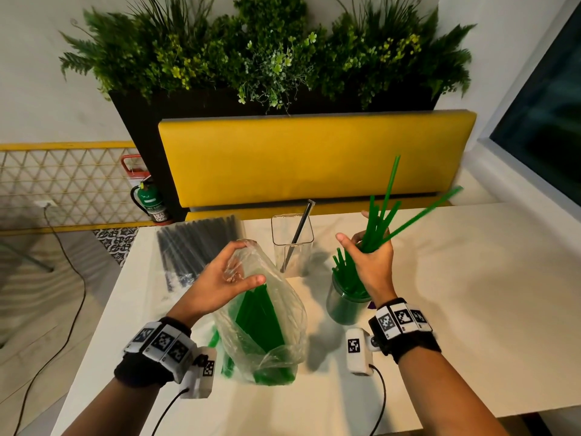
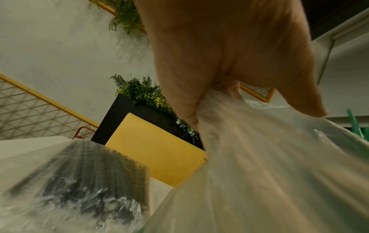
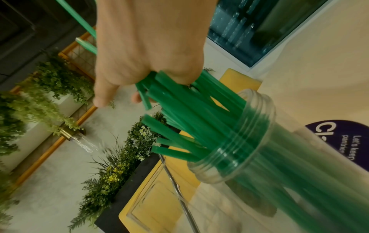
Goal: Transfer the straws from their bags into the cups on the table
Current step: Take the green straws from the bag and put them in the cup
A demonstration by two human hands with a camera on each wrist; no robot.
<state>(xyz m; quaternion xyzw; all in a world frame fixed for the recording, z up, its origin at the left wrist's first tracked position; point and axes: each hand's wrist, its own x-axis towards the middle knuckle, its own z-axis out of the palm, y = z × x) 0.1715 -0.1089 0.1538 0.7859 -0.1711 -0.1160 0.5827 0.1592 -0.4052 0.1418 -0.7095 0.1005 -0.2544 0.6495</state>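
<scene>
A clear plastic bag (image 1: pixel 267 313) with green straws (image 1: pixel 257 322) in its lower part stands upright on the white table (image 1: pixel 471 278). My left hand (image 1: pixel 226 278) pinches the bag's gathered top (image 2: pixel 215 107). My right hand (image 1: pixel 371 256) grips a bunch of green straws (image 1: pixel 386 212) whose lower ends sit in the round clear cup (image 1: pixel 345 303); their tops fan out above my fist. More green straws (image 3: pixel 179 141) stand in that cup (image 3: pixel 249 141). A square clear cup (image 1: pixel 292 240) behind holds one black straw (image 1: pixel 301 228). A bag of black straws (image 1: pixel 195 247) lies at the back left.
A yellow bench back (image 1: pixel 314 155) and a dark planter with greenery (image 1: pixel 267 58) stand behind the table. A few loose green straws (image 1: pixel 217 338) lie under the bag near my left wrist. A purple sticker (image 3: pixel 339 138) is on the table by the round cup.
</scene>
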